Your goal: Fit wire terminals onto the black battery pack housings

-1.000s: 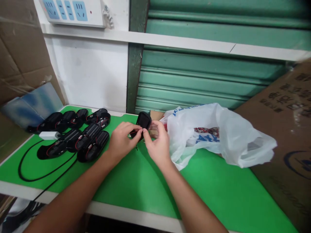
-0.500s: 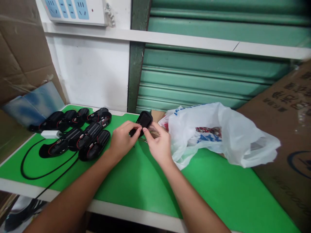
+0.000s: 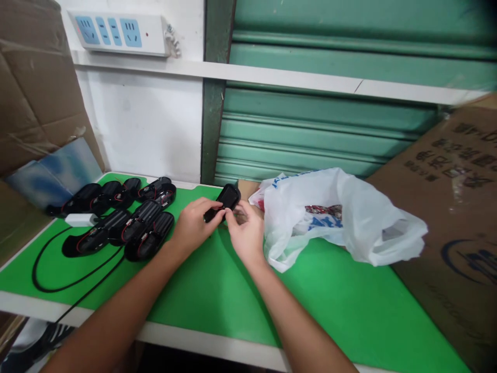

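Observation:
A black plastic housing (image 3: pixel 228 196) is held between both hands over the green table mat (image 3: pixel 209 305). My left hand (image 3: pixel 195 221) grips its lower left end, thumb and forefinger pinched at its near edge. Thumb and fingers of my right hand (image 3: pixel 245 228) close on its right side, the fingertips meeting those of the left. Anything small between the fingertips is too tiny to make out. To the left lie several similar black housings (image 3: pixel 142 220) with thin red wires.
A white plastic bag (image 3: pixel 357 207) with red wires inside stands at the right, before a cardboard box (image 3: pixel 454 207). A white plug (image 3: pixel 81 220) with black cable (image 3: pixel 34 264) lies left. A power strip (image 3: pixel 120 33) hangs on the wall.
The view has shifted slightly. Both hands remain on the black housing, which now lies tilted a little differently, its upper end turned to the right.

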Action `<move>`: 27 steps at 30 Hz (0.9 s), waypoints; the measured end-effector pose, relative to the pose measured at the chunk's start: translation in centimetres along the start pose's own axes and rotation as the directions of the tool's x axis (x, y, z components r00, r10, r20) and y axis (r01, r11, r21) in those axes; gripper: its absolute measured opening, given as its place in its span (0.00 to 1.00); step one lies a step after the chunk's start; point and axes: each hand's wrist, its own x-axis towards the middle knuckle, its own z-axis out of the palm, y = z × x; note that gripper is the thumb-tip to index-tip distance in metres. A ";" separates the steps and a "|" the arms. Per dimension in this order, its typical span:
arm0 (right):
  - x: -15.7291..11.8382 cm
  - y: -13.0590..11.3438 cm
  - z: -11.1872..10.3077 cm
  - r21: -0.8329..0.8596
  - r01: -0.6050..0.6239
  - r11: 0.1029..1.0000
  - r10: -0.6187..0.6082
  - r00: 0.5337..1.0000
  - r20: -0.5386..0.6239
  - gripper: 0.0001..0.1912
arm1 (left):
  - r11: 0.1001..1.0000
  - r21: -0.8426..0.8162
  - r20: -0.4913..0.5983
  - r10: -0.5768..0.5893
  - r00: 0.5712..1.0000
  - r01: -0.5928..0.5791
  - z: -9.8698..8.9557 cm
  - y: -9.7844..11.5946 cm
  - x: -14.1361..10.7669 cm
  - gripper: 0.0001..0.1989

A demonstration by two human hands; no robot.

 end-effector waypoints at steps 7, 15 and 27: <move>1.8 1.2 -1.1 0.268 -0.085 0.960 0.048 0.989 0.143 0.10 | 0.957 -0.197 -0.088 -0.233 0.969 0.212 -1.7 0.2 0.8 0.15; 2.0 1.8 -1.3 0.403 -0.231 0.886 0.121 0.953 0.279 0.13 | 0.897 -0.309 0.116 -0.295 0.948 0.317 -1.1 -0.1 0.3 0.20; 1.6 0.7 -0.7 0.402 -0.195 0.895 0.111 0.968 0.224 0.16 | 0.949 -0.207 0.164 -0.205 0.965 0.237 -0.9 0.7 -0.5 0.37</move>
